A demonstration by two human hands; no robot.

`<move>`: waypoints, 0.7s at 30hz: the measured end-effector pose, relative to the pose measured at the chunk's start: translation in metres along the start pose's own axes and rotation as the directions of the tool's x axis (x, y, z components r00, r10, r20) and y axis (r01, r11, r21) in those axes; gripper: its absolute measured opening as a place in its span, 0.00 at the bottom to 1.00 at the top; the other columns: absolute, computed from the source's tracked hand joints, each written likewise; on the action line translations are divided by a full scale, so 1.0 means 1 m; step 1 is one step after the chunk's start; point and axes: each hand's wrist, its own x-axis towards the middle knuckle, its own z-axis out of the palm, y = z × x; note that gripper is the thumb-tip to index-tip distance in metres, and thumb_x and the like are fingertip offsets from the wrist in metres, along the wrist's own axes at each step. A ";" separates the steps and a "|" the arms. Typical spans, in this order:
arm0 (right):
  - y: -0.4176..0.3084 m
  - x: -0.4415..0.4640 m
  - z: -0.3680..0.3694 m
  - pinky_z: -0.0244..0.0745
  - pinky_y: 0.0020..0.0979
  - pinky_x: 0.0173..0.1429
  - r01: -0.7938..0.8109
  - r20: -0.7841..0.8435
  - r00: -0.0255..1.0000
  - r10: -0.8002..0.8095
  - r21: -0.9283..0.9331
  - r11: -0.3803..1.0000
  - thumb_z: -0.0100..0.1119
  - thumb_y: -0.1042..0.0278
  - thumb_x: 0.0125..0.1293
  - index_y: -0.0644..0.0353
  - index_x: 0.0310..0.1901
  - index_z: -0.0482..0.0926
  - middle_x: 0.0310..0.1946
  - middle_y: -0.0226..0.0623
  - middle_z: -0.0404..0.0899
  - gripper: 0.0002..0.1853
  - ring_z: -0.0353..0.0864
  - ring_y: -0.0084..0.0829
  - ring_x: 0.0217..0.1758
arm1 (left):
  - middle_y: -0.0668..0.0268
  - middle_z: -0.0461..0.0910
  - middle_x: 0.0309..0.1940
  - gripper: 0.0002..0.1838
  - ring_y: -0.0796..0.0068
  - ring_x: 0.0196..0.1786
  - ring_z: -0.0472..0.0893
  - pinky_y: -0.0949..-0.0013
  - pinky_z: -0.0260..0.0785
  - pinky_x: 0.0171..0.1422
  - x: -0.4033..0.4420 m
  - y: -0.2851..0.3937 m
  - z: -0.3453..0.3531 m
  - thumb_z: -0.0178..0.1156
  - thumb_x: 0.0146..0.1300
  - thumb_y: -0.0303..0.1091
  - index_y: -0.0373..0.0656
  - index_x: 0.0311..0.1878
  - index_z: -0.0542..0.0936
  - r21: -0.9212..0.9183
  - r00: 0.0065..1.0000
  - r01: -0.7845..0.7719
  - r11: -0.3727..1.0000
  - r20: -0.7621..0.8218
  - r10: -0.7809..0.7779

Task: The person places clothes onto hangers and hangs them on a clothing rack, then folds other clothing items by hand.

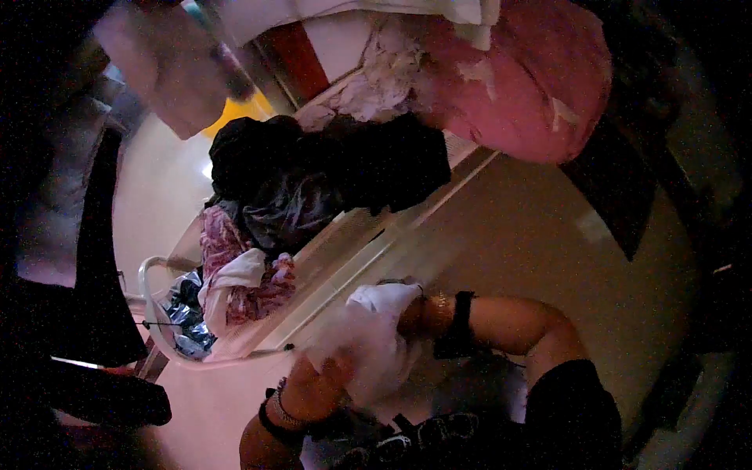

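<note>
A pale, whitish cloth (376,345) hangs bunched between my two hands, its lower part smeared by motion. My left hand (333,376), with bracelets at the wrist, is closed on the cloth's near left side, its fingers blurred. At the upper right edge of the cloth, my right hand (411,316) grips it, fingers partly hidden in the fabric. What kind of garment or cloth this is cannot be made out.
A dark clothes pile (337,168) lies on a long pale ledge, beside a patterned pink garment (223,235). Behind sits a large pink bundle (533,86). A white curved frame (168,348) surrounds shiny dark plastic (188,313) at left. Blurred fabric (168,70) hangs upper left.
</note>
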 end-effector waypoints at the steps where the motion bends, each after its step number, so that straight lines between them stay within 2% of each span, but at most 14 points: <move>1: -0.012 -0.002 0.002 0.69 0.29 0.51 -0.027 0.005 1.000 0.026 0.179 0.984 0.52 0.62 0.62 0.62 0.47 0.70 0.43 0.34 0.75 0.16 0.73 0.30 0.46 | 0.54 0.64 0.57 0.24 0.56 0.60 0.64 0.60 0.55 0.64 -0.001 0.004 -0.003 0.40 0.67 0.47 0.40 0.59 0.62 0.244 0.999 -0.028 0.969 -0.033 0.038; 4: -0.037 -0.016 -0.007 0.69 0.30 0.53 -0.065 -0.025 0.996 0.083 0.407 0.911 0.52 0.62 0.61 0.62 0.51 0.69 0.47 0.35 0.73 0.18 0.71 0.30 0.50 | 0.54 0.65 0.57 0.23 0.58 0.60 0.64 0.61 0.55 0.64 0.003 0.014 -0.028 0.43 0.67 0.44 0.40 0.59 0.61 -0.124 0.982 0.019 0.992 -0.184 -0.042; 7: -0.053 -0.055 -0.036 0.69 0.31 0.54 -0.148 -0.182 0.953 0.241 0.417 0.897 0.53 0.62 0.61 0.62 0.54 0.68 0.51 0.36 0.71 0.21 0.69 0.29 0.54 | 0.59 0.65 0.58 0.25 0.67 0.59 0.65 0.64 0.58 0.62 -0.005 0.009 -0.046 0.41 0.67 0.44 0.36 0.61 0.59 -0.095 0.953 0.004 0.995 -0.303 -0.032; 8: -0.060 -0.077 -0.051 0.67 0.31 0.56 -0.279 -0.266 0.883 0.387 0.365 0.888 0.55 0.65 0.59 0.62 0.54 0.68 0.51 0.35 0.70 0.21 0.69 0.29 0.54 | 0.59 0.65 0.58 0.25 0.67 0.59 0.66 0.64 0.58 0.62 -0.008 0.006 -0.051 0.41 0.68 0.44 0.36 0.61 0.60 -0.001 0.951 -0.027 1.000 -0.309 0.025; 9: -0.040 -0.098 -0.065 0.66 0.32 0.57 -0.105 -0.384 0.907 0.174 0.194 0.975 0.57 0.65 0.58 0.61 0.53 0.69 0.49 0.34 0.72 0.22 0.69 0.28 0.53 | 0.59 0.65 0.58 0.25 0.67 0.59 0.66 0.64 0.59 0.62 -0.010 0.000 -0.054 0.41 0.68 0.44 0.36 0.61 0.60 0.041 0.948 -0.042 0.998 -0.315 0.053; 11: -0.039 -0.138 -0.083 0.65 0.33 0.58 0.088 -0.659 0.747 0.088 0.229 0.969 0.59 0.64 0.56 0.59 0.52 0.70 0.49 0.35 0.72 0.22 0.69 0.30 0.53 | 0.59 0.66 0.57 0.24 0.68 0.58 0.67 0.66 0.59 0.61 -0.010 -0.012 -0.058 0.41 0.68 0.43 0.36 0.60 0.61 0.111 0.946 -0.080 0.991 -0.304 0.110; 12: -0.039 -0.142 -0.090 0.65 0.33 0.58 0.080 -0.649 0.756 0.087 0.223 0.971 0.59 0.64 0.56 0.59 0.52 0.70 0.49 0.35 0.72 0.22 0.69 0.30 0.53 | 0.59 0.67 0.56 0.23 0.68 0.58 0.67 0.66 0.59 0.61 -0.009 -0.012 -0.055 0.41 0.68 0.42 0.35 0.59 0.62 0.121 0.945 -0.094 0.988 -0.303 0.127; 13: -0.040 -0.144 -0.094 0.64 0.33 0.59 -0.110 -0.759 0.641 -0.115 -0.239 0.965 0.60 0.63 0.55 0.58 0.53 0.69 0.50 0.35 0.71 0.23 0.69 0.32 0.53 | 0.59 0.67 0.56 0.23 0.68 0.57 0.68 0.67 0.59 0.61 -0.007 -0.012 -0.052 0.41 0.68 0.42 0.35 0.59 0.63 0.131 0.943 -0.108 0.986 -0.302 0.143; 14: -0.041 -0.146 -0.097 0.63 0.34 0.59 -0.342 -0.748 0.556 -0.361 -0.603 0.721 0.61 0.61 0.55 0.57 0.54 0.69 0.51 0.36 0.70 0.25 0.69 0.34 0.54 | 0.60 0.69 0.54 0.22 0.69 0.55 0.69 0.67 0.60 0.59 -0.006 -0.006 -0.043 0.41 0.68 0.42 0.35 0.58 0.64 0.209 0.956 -0.123 0.970 -0.237 0.172; 15: -0.048 -0.134 -0.092 0.62 0.35 0.60 -0.276 -0.568 0.657 -0.495 -0.793 0.543 0.61 0.62 0.54 0.58 0.52 0.69 0.51 0.38 0.69 0.24 0.67 0.35 0.55 | 0.60 0.70 0.53 0.22 0.69 0.54 0.70 0.67 0.61 0.58 -0.004 -0.004 -0.039 0.41 0.68 0.42 0.35 0.57 0.65 0.245 0.962 -0.137 0.960 -0.200 0.189; 17: -0.072 -0.098 -0.063 0.62 0.35 0.60 -0.020 -0.358 0.799 -0.482 -0.818 0.575 0.61 0.60 0.54 0.57 0.52 0.70 0.53 0.40 0.68 0.24 0.66 0.36 0.56 | 0.62 0.74 0.47 0.21 0.70 0.50 0.72 0.68 0.63 0.54 0.000 -0.001 -0.032 0.41 0.67 0.42 0.36 0.55 0.67 0.155 0.987 -0.122 0.980 -0.085 0.137; 19: -0.105 -0.068 -0.028 0.65 0.35 0.58 0.134 -0.295 0.910 -0.290 -0.451 0.882 0.60 0.57 0.56 0.57 0.51 0.72 0.52 0.40 0.70 0.22 0.70 0.37 0.54 | 0.63 0.76 0.44 0.21 0.72 0.46 0.74 0.68 0.64 0.50 0.001 0.002 -0.027 0.42 0.67 0.42 0.37 0.54 0.68 0.024 0.997 -0.083 0.996 0.001 0.083; 20: -0.112 -0.059 -0.017 0.67 0.35 0.55 0.133 -0.236 0.952 -0.198 -0.266 0.955 0.59 0.56 0.57 0.58 0.49 0.73 0.50 0.41 0.72 0.21 0.72 0.37 0.51 | 0.61 0.77 0.40 0.19 0.70 0.43 0.75 0.68 0.66 0.46 0.001 0.005 -0.026 0.44 0.67 0.41 0.38 0.53 0.69 0.029 0.998 -0.062 0.998 0.035 0.061; 21: -0.112 -0.052 -0.014 0.67 0.35 0.55 0.139 -0.224 0.953 -0.202 -0.270 0.953 0.59 0.56 0.57 0.58 0.49 0.73 0.50 0.41 0.72 0.21 0.72 0.37 0.51 | 0.60 0.78 0.36 0.17 0.68 0.39 0.77 0.67 0.67 0.42 0.000 0.008 -0.026 0.46 0.66 0.40 0.40 0.52 0.70 0.037 0.997 -0.042 0.998 0.062 0.039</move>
